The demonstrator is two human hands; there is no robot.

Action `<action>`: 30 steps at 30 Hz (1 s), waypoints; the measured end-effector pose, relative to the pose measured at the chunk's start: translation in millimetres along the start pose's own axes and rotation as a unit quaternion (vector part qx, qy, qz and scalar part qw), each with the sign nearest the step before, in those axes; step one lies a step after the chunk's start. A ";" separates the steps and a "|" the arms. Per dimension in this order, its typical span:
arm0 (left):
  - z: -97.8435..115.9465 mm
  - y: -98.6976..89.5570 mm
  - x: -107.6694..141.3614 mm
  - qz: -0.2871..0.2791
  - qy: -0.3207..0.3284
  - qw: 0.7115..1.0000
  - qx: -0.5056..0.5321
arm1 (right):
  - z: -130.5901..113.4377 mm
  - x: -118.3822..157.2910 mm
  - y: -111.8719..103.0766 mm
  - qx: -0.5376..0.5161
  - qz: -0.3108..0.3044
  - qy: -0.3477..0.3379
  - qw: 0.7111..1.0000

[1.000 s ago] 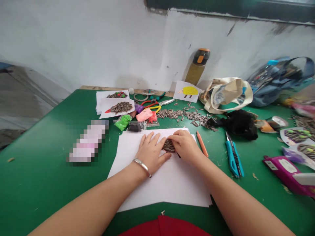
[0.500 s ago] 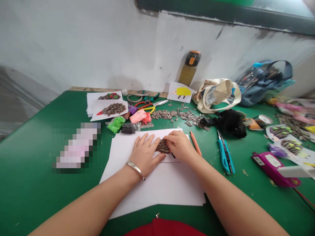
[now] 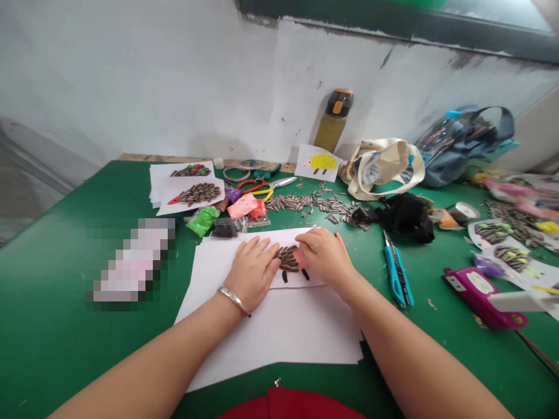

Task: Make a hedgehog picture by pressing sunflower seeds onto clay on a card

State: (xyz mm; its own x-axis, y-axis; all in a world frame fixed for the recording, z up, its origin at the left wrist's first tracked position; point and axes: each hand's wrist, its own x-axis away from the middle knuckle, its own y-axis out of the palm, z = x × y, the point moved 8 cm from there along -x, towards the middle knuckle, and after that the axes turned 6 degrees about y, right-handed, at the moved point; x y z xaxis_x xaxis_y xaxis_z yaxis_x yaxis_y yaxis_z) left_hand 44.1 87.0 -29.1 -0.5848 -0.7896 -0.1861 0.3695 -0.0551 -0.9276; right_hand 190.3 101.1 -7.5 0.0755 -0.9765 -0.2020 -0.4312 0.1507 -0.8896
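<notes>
In front of me a hedgehog figure [image 3: 287, 258] of striped sunflower seeds lies on a white sheet, with pink clay [image 3: 300, 258] bare at its right end and black clay legs below. My left hand [image 3: 253, 270], a silver bangle at its wrist, lies on the paper with fingers spread, touching the figure's left side. Curled in and closed, my right hand [image 3: 326, 256] is at the pink clay end. Its fingertips hide whatever they may pinch. Under both hands are stacked white sheets [image 3: 279, 331].
Behind are loose sunflower seeds [image 3: 334, 203], bagged clay [image 3: 243, 206], scissors [image 3: 282, 183] and finished seed pictures [image 3: 198, 193]. On the right lie a blue utility knife [image 3: 398, 276] and a magenta glue gun [image 3: 476, 297]. A bottle [image 3: 334, 121] stands against the wall.
My left hand has drawn slightly left, and my right hand has shifted right to the figure's end. The pink clay and both black legs now show.
</notes>
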 end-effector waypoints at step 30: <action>7.2 -2.0 2.2 -0.017 -0.002 1.000 -0.022 | -14.3 2.1 -1.0 0.018 -0.041 -0.032 0.998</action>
State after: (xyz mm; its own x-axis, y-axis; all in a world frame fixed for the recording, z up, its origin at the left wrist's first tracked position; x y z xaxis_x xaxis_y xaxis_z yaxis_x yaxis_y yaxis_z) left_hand 47.3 81.0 -25.3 -0.5936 -0.7901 -0.1528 0.3177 -0.0556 -0.9466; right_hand 178.1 96.7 -1.2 0.1674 -0.9741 -0.1520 -0.3881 0.0766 -0.9184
